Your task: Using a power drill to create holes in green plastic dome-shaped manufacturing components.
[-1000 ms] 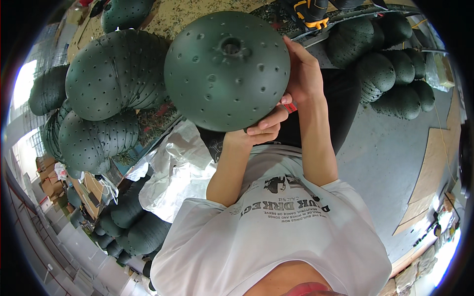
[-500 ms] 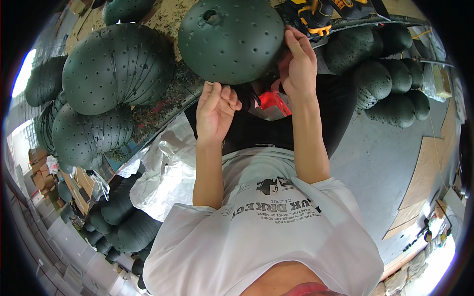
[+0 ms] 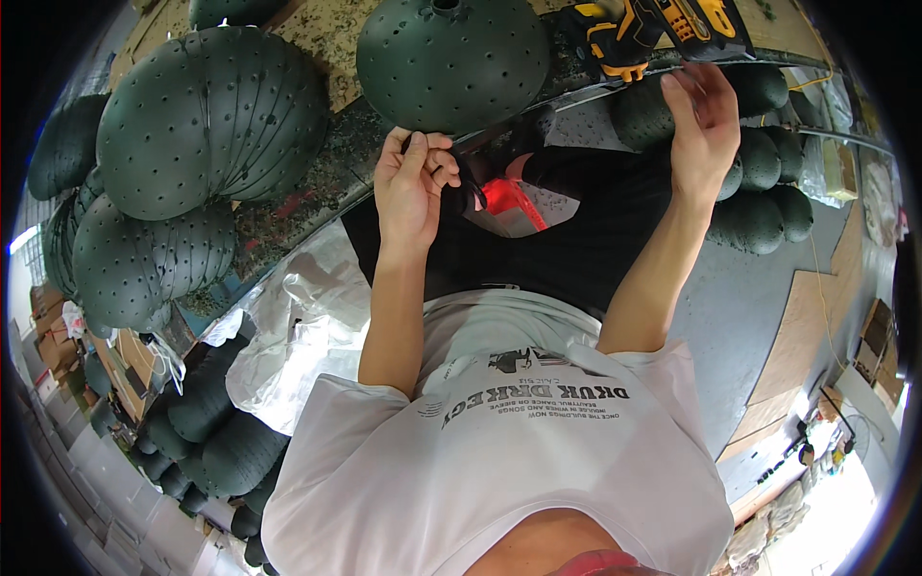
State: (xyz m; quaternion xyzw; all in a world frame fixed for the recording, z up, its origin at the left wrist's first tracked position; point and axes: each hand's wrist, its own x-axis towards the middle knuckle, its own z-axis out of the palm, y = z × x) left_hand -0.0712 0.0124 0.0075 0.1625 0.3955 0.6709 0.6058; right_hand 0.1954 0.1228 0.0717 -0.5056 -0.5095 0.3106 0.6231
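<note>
A dark green dome (image 3: 456, 72) dotted with small holes stands at the bench edge in front of me, with a larger round opening near its top. At its lower edge is my left hand (image 3: 411, 187), its fingers curled and the thumb against them. What it pinches, if anything, I cannot make out. My right hand (image 3: 706, 134) is off the dome, raised just below a yellow and black cordless power tool (image 3: 629, 38). Its fingers are loosely bent and apart from the thumb, and nothing shows in them.
Larger perforated green pieces (image 3: 216, 120) with creased sides crowd the bench on the left. More rounded green pieces (image 3: 759, 158) lie at the right. Crumpled white plastic sheeting (image 3: 298, 317) hangs below the bench edge (image 3: 336, 197). Brown cardboard (image 3: 788, 346) lies on the floor at right.
My right hand has left the dome's right side and moved right, toward the power tool. My left hand stays at the dome's lower edge. The dome sits higher in view, its opening turned farther away.
</note>
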